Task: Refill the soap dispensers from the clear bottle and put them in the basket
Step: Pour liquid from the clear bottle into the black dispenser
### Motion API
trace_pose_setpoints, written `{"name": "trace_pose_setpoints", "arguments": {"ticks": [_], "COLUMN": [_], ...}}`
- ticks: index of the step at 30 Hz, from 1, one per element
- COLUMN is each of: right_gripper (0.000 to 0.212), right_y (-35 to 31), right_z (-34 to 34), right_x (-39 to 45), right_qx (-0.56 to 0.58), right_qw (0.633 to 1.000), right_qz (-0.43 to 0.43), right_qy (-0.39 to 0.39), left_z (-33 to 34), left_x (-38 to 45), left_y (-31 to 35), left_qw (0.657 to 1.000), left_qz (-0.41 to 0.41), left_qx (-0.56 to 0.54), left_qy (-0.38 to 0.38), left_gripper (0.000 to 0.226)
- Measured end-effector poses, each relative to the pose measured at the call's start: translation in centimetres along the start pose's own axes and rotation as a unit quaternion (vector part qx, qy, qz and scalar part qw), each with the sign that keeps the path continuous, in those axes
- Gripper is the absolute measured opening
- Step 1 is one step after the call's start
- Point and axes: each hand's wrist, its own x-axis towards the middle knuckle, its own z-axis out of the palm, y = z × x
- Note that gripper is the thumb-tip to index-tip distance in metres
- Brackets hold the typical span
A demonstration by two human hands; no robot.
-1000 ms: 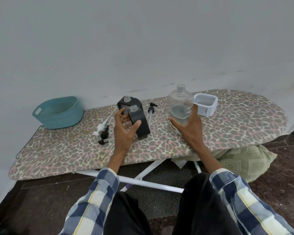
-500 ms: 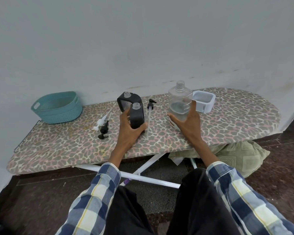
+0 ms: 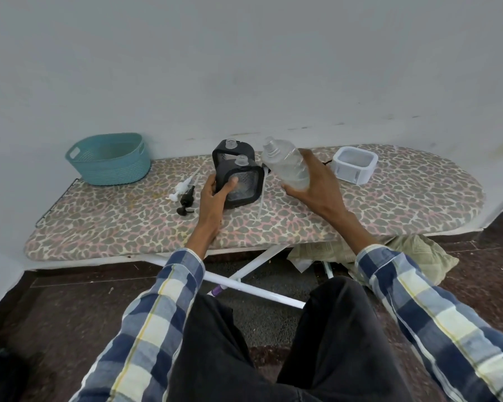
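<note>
My left hand (image 3: 215, 195) grips the near black soap dispenser (image 3: 243, 184) at its left side; the dispenser stands on the ironing board with its neck uncapped. A second black dispenser (image 3: 230, 150) stands right behind it, also uncapped. My right hand (image 3: 317, 184) holds the clear bottle (image 3: 286, 162) lifted off the board and tilted, its open neck pointing up-left toward the dispensers. A little liquid shows in the bottle's lower part. The teal basket (image 3: 111, 159) sits at the board's far left end.
Loose pump heads, a white one (image 3: 182, 188) and black ones (image 3: 186, 200), lie left of the dispensers. A pump tube (image 3: 260, 203) lies by the near dispenser. A white square container (image 3: 355, 163) stands at the right. The board (image 3: 404, 204) backs onto a wall.
My right hand has closed round the clear bottle, lifted it off the board and tipped it toward the dispensers. My left hand has shifted its hold to the near dispenser's left side.
</note>
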Motion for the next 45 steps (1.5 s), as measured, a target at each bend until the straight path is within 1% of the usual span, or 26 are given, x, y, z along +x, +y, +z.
{"name": "trace_pose_setpoints", "arguments": {"ticks": [4, 5, 8, 12, 15, 23, 29, 34, 40, 45], "right_gripper": [0.083, 0.083, 0.083, 0.081, 0.080, 0.079, 0.079, 0.076, 0.077, 0.080], "right_y": [-0.3, -0.4, -0.5, -0.7, -0.5, 0.0, 0.6, 1.1, 2.0, 2.5], "right_z": [-0.2, -0.2, -0.3, -0.6, -0.8, -1.3, -2.0, -2.4, -2.3, -2.5], "right_x": [1.7, 2.0, 2.9, 3.7, 3.8, 3.7, 3.8, 3.9, 3.5, 3.3], "right_qx": [-0.039, -0.047, -0.079, -0.115, -0.128, -0.155, -0.185, -0.198, -0.198, -0.192], "right_qw": [0.998, 0.998, 0.995, 0.990, 0.987, 0.983, 0.978, 0.975, 0.974, 0.975], "right_qz": [-0.024, -0.026, -0.036, -0.048, -0.053, -0.045, -0.054, -0.056, -0.048, -0.043], "right_qy": [-0.033, -0.038, -0.049, -0.069, -0.078, -0.087, -0.084, -0.088, -0.096, -0.107], "left_z": [0.0, 0.0, -0.1, -0.2, -0.2, 0.2, 0.6, 0.8, 0.8, 0.6], "left_x": [-0.3, -0.3, -0.1, -0.1, 0.0, -0.3, -0.7, -0.8, -0.7, -0.2], "left_y": [0.0, 0.0, -0.4, -0.5, -0.5, -0.7, -0.4, -0.1, -0.3, -1.2], "left_qw": [0.999, 0.999, 0.999, 0.997, 0.995, 0.988, 0.976, 0.969, 0.970, 0.973], "left_qz": [0.022, 0.026, 0.035, 0.060, 0.067, 0.098, 0.135, 0.143, 0.145, 0.141], "left_qx": [0.011, 0.014, 0.021, 0.051, 0.064, 0.119, 0.168, 0.198, 0.189, 0.174], "left_qy": [-0.030, -0.032, -0.026, -0.029, -0.024, -0.021, -0.035, -0.047, -0.050, -0.054], "left_gripper": [0.045, 0.047, 0.063, 0.055, 0.056, 0.060, 0.063, 0.066, 0.065, 0.056]}}
